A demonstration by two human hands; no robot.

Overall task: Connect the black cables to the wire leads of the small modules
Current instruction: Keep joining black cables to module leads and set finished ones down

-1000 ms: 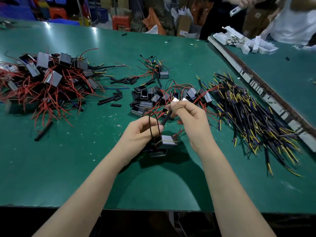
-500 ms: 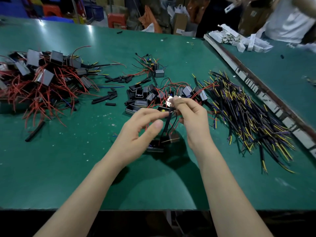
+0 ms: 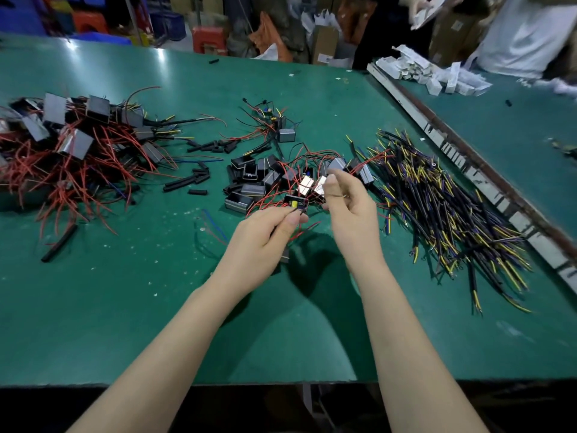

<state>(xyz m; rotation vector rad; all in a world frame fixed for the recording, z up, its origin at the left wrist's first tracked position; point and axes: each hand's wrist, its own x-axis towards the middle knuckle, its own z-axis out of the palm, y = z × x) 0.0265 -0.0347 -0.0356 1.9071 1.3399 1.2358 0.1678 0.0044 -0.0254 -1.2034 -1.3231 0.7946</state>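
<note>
Both hands worked wires over the green bench (image 3: pixel 125 307), just in front of the small modules.

We saw the left hand (image 3: pixel 262 239) with fingers curled, pinching thin red and black wire leads (image 3: pixel 301 210) between thumb and forefinger; the right hand (image 3: pixel 349 210) had fingers curled round a thin wire, exact grip hard to tell. Small modules (image 3: pixel 249 182) lay clustered just beyond the hands, black cables (image 3: pixel 437 207) piled to the right, a finished-looking heap (image 3: pixel 71 151) far left.
</note>
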